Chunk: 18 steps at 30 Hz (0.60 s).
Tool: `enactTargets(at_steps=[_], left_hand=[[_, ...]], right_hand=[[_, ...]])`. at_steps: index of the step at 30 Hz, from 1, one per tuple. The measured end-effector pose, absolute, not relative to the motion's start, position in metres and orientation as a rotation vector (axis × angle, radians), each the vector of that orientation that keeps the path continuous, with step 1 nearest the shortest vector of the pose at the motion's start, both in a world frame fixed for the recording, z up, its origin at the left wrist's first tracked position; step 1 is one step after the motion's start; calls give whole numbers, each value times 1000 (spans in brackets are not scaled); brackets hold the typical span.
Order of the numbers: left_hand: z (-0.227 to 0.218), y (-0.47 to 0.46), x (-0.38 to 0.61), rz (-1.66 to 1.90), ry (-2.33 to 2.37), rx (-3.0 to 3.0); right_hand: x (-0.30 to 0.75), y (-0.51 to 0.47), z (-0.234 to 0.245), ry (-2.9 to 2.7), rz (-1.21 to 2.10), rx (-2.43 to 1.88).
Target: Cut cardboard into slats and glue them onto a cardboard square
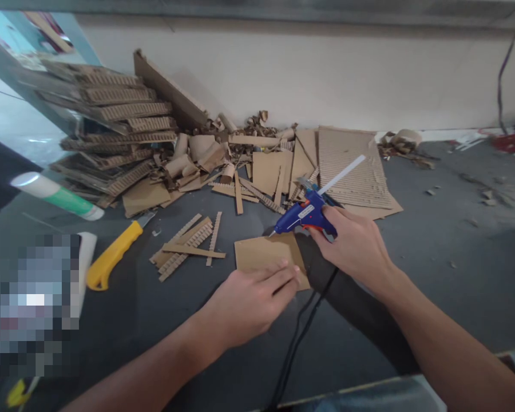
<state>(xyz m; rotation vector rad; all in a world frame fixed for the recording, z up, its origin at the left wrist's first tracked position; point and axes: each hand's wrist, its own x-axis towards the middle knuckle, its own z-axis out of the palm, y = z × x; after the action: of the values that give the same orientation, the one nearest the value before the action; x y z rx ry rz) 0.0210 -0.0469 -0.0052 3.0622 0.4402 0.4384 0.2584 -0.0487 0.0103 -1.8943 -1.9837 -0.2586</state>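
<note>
My right hand (356, 243) is wrapped round a blue hot glue gun (302, 216), with a white glue stick (342, 174) jutting from its back. The gun's nozzle points down-left and meets or hovers just over the far edge of a small cardboard piece (257, 252). My left hand (257, 294) lies on the near part of that piece, fingers stretched out and resting on it. Left of the piece lie several thin cardboard strips (189, 246), some with ridged corrugation showing. The gun's trigger is hidden by my right fingers.
A yellow-handled knife (115, 252) and a white-and-green tube (60, 196) lie at left. Stacked corrugated pieces (115, 114) rise behind them. Cardboard scraps (201, 151) and a ridged sheet (352, 166) line the wall. A black cord (298, 337) runs toward the near edge.
</note>
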Motion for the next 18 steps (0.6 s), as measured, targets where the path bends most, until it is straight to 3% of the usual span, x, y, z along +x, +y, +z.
enactTargets(at_steps=[18], left_hand=[[-6,-47,21,482,444,3094]], right_hand=[[263,-50,17,-1993,-288,-1943]])
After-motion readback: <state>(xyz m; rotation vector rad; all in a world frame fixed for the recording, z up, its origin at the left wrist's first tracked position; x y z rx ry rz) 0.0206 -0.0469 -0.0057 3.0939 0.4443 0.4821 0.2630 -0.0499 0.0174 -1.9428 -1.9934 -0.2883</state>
